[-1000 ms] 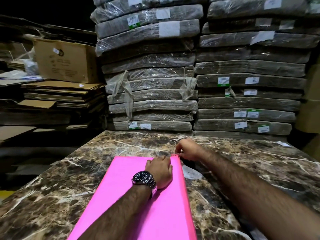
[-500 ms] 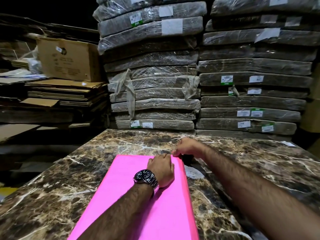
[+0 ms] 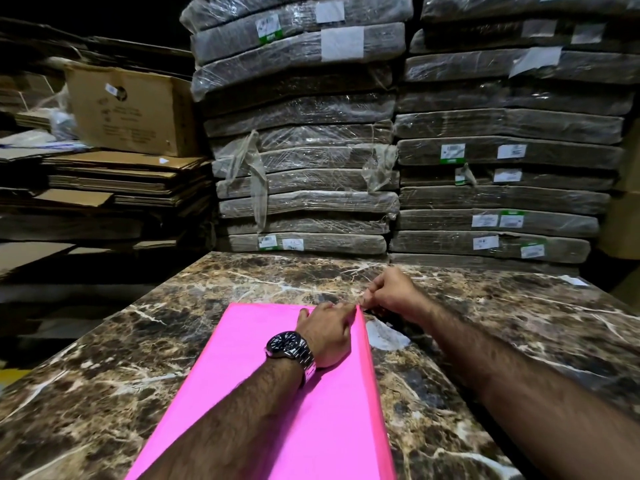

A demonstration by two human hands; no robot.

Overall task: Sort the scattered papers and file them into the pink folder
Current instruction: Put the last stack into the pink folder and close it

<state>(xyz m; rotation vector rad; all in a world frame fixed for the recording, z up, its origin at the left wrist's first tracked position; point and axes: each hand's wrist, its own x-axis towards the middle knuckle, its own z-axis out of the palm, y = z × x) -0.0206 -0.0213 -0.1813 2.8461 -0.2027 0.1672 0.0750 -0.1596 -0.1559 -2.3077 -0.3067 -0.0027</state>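
The pink folder lies closed on the brown marble table, running from the near edge toward the middle. My left hand, with a dark wristwatch on the wrist, rests flat on the folder's far right part, fingers curled at the top edge. My right hand pinches the folder's far right corner between thumb and fingers. No loose papers show on the table.
Tall stacks of plastic-wrapped flat bundles rise right behind the table's far edge. Flattened cardboard and a brown box sit at the left. A pale glare patch lies on the marble just right of the folder.
Both hands stay at the folder's far right corner. My right hand's fingers have shifted slightly up and right along that corner; the view has tilted a little.
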